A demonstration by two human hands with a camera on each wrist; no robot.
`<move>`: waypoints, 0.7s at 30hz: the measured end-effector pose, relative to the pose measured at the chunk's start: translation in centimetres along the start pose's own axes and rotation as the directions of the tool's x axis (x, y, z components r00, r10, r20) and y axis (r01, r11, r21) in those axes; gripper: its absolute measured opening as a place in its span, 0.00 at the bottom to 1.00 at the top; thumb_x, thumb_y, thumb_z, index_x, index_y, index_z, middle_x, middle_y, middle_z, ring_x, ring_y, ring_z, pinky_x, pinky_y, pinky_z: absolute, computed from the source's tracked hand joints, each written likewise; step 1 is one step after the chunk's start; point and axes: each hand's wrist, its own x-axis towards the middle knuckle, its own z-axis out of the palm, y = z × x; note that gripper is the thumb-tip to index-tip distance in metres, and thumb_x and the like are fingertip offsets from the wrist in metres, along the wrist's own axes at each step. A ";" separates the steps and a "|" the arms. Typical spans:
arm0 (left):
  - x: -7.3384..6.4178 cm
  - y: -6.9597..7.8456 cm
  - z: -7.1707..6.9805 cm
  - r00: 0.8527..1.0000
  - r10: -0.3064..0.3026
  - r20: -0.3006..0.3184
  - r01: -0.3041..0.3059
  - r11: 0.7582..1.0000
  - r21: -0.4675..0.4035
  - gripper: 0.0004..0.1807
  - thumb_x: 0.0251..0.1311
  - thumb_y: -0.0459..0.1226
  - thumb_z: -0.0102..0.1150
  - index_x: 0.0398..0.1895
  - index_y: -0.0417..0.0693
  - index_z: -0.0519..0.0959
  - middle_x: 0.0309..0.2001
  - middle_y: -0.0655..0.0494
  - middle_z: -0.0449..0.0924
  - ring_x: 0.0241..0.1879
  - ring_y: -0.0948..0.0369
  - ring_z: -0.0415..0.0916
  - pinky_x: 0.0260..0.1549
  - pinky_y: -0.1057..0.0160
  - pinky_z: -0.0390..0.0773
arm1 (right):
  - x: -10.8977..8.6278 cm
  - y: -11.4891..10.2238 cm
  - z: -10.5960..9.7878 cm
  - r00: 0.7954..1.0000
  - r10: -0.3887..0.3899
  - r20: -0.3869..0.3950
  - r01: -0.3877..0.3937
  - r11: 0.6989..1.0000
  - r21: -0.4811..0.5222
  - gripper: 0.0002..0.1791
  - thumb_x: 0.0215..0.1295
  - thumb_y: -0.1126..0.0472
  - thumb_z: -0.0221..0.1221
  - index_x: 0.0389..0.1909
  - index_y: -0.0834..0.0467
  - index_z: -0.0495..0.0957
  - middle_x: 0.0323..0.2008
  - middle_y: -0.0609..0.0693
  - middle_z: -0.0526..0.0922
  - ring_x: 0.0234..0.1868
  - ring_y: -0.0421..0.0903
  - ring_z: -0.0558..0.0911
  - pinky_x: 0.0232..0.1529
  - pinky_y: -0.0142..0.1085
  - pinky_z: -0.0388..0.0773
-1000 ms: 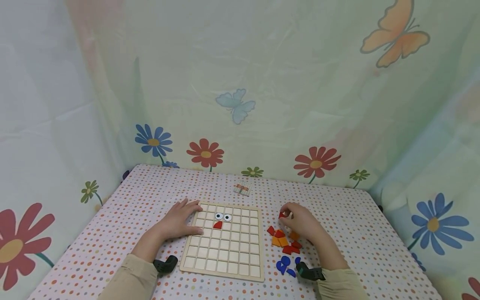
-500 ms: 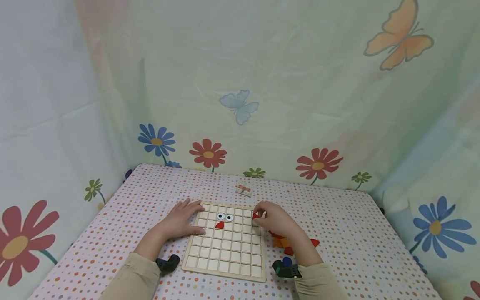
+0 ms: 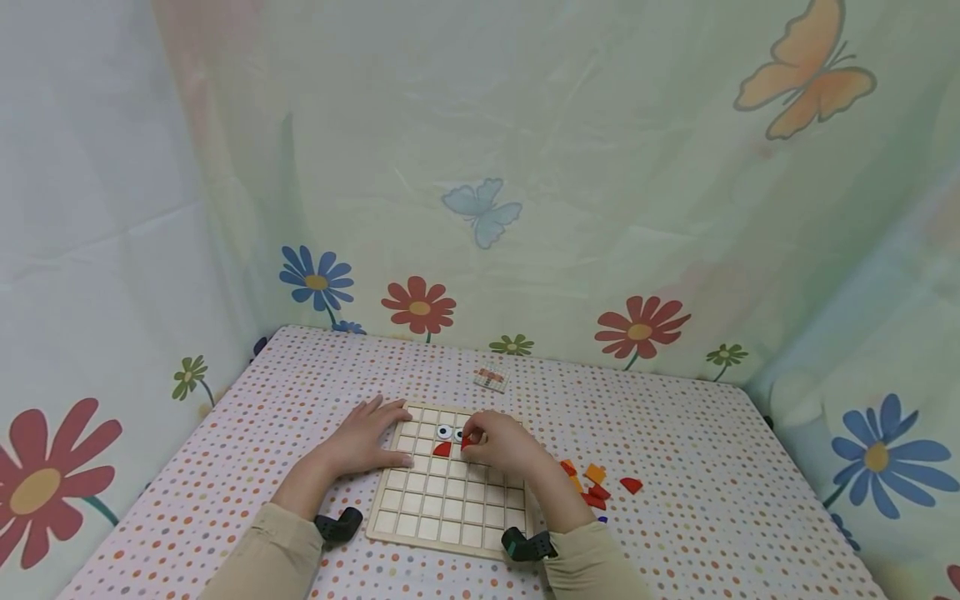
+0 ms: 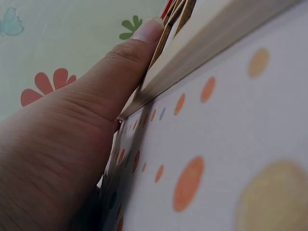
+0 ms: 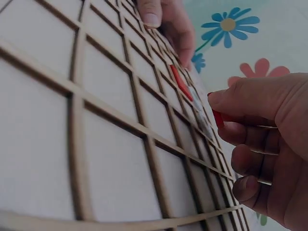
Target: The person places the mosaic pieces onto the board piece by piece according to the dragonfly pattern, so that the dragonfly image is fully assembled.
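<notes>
A wooden grid board [image 3: 432,506] lies on the table. My left hand [image 3: 362,439] rests at its left edge, fingers spread, with the thumb [image 4: 144,36] on the frame in the left wrist view. Over the upper part of the board, my right hand [image 3: 501,446] pinches a red piece [image 5: 217,115] between thumb and forefinger. Left of it, a red quarter-round piece [image 3: 442,449] sits in a cell. Just above that are two round eye pieces; the left eye piece [image 3: 445,432] shows fully, the other is partly hidden by the right hand.
Right of the board lie loose red and orange pieces, including an orange square [image 3: 595,473] and a red piece [image 3: 631,485] set apart. A bit of a blue piece [image 3: 602,519] shows beside the right sleeve. A small pattern card [image 3: 491,378] lies behind the board.
My right hand has carried the red piece leftward from near the loose pieces to over the board beside the eye pieces. The left hand stays at the board's edge.
</notes>
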 end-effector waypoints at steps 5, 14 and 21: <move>0.1 0.0 0.1 1.000 0.000 -0.004 0.000 1.000 0.011 0.45 0.47 0.71 0.63 0.68 0.63 0.70 0.77 0.58 0.57 0.79 0.44 0.42 0.76 0.39 0.43 | 0.2 0.1 1.2 1.000 -0.008 0.002 0.008 1.000 -0.030 0.08 0.63 0.60 0.65 0.43 0.55 0.82 0.35 0.45 0.80 0.34 0.41 0.75 0.36 0.34 0.75; 0.2 0.1 0.1 1.000 -0.012 0.003 0.012 1.000 0.011 0.46 0.47 0.71 0.62 0.68 0.63 0.70 0.77 0.58 0.56 0.79 0.45 0.41 0.76 0.39 0.42 | 0.3 -0.4 2.0 0.999 0.005 -0.051 -0.010 0.996 -0.094 0.08 0.62 0.59 0.66 0.41 0.54 0.82 0.30 0.43 0.75 0.29 0.41 0.71 0.31 0.33 0.70; 0.0 0.2 0.0 1.000 -0.016 -0.002 0.016 1.000 0.005 0.45 0.47 0.71 0.63 0.67 0.63 0.70 0.77 0.59 0.57 0.79 0.45 0.42 0.76 0.39 0.42 | 0.5 -0.5 2.2 0.998 0.002 -0.062 -0.008 0.996 -0.094 0.08 0.63 0.60 0.66 0.42 0.54 0.82 0.30 0.43 0.76 0.29 0.40 0.72 0.30 0.33 0.71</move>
